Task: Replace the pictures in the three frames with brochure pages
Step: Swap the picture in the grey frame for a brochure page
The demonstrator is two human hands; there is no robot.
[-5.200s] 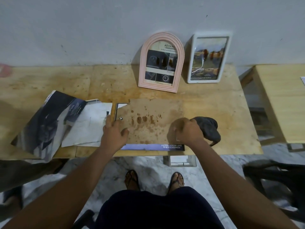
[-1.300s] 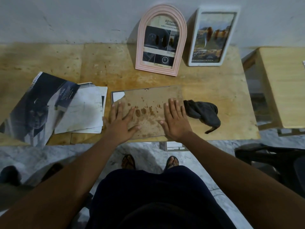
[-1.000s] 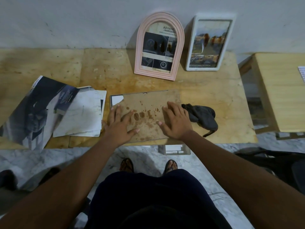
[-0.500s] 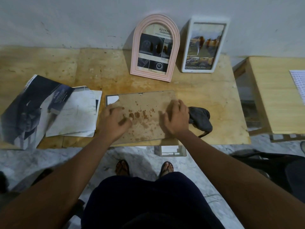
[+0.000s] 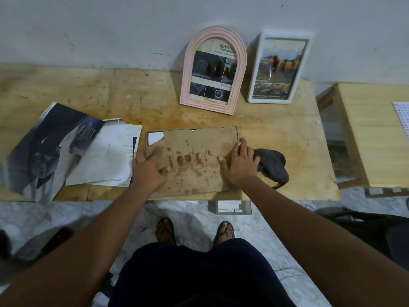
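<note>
A rectangular picture frame (image 5: 194,160) lies face down near the table's front edge, its stained brown backing board up and a white paper corner showing at its top left. My left hand (image 5: 148,167) grips its left edge, thumb on the board. My right hand (image 5: 239,162) grips the right edge, thumb also on the board. A pink arched frame (image 5: 188,85) and a white rectangular frame (image 5: 254,85) lean on the wall, each with a brochure page in it. A dark open brochure (image 5: 44,147) and loose pages (image 5: 108,156) lie to the left.
A dark cloth (image 5: 272,165) lies just right of my right hand. The wooden table (image 5: 287,134) ends at the right, with a gap before a second table (image 5: 371,134). A small box (image 5: 230,207) sits on the floor under the front edge.
Both hands lay flat on the backing board a second ago. They have slid outward to the frame's left and right edges and taken hold there.
</note>
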